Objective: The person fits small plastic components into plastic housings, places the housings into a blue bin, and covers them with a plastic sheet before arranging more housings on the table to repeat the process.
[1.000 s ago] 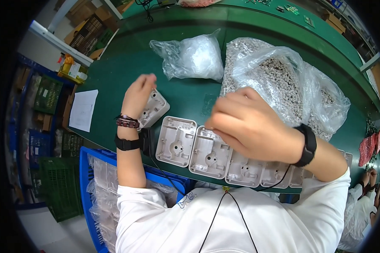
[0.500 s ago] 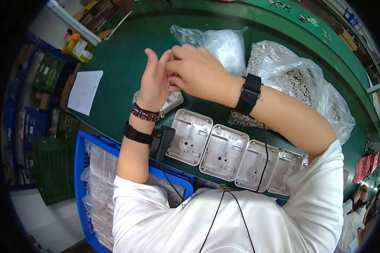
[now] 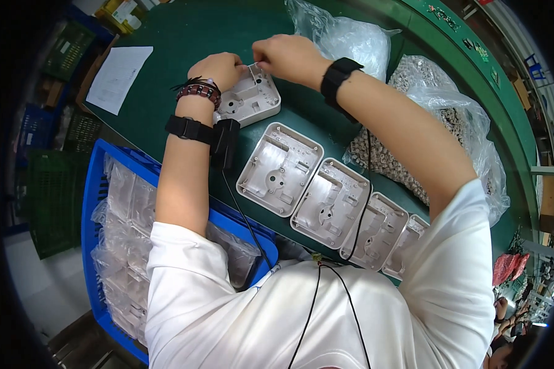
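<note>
White plastic housing (image 3: 247,98) on green table (image 3: 184,37), both hands' fingers (image 3: 261,54) pinched at its top edge

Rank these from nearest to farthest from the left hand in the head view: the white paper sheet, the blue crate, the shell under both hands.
From the left hand:
1. Grey plastic shell, touching it, on the green table.
2. White paper sheet, farther to the person's left.
3. Blue crate, at the table's near edge, beside the left arm.

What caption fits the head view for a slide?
Both hands, left hand and right hand, work on a grey plastic housing on the green table.
</note>
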`<state>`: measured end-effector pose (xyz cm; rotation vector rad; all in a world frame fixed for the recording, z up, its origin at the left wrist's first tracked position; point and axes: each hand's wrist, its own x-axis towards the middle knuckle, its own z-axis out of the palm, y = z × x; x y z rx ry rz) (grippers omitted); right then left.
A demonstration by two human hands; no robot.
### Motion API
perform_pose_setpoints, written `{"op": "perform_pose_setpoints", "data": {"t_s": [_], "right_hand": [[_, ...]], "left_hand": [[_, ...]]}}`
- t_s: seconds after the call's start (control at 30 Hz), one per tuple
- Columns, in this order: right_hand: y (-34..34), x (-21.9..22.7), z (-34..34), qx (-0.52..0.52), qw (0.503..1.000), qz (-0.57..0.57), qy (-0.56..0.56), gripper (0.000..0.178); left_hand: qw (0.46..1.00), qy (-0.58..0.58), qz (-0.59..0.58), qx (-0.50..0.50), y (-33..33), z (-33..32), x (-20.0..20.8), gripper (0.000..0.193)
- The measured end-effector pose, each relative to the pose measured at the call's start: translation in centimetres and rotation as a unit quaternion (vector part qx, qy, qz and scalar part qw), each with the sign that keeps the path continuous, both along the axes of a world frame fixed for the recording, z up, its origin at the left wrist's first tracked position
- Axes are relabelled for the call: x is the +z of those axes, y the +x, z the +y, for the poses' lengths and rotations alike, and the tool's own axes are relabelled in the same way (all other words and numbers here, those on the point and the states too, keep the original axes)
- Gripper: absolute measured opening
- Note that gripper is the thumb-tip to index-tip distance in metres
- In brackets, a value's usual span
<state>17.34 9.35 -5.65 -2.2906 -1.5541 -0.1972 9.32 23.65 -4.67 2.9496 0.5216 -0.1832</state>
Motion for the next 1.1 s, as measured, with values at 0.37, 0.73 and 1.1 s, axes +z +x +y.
{"op": "perform_pose_setpoints", "data": {"t_s": [0.37, 0.73, 1.1], "right_hand": [[-0.4, -2.9, 2.3, -0.011, 0.987, -0.152, -0.054, 0.011], [-1.8, -1.2, -0.9, 0.031, 0.990, -0.063, -0.121, 0.012], [-9.7, 10.8, -14.0, 0.116, 0.982, -0.017, -0.149, 0.028]], "left_hand": [[0.999, 0.019, 0.022, -0.021, 0.8, 0.9, -0.9, 0.027], [0.999, -0.002, 0.031, -0.018, 0.7, 0.6, -0.6, 0.026], [1.000, 0.002, 0.005, -0.020, 0.6, 0.9, -0.9, 0.024]]}}
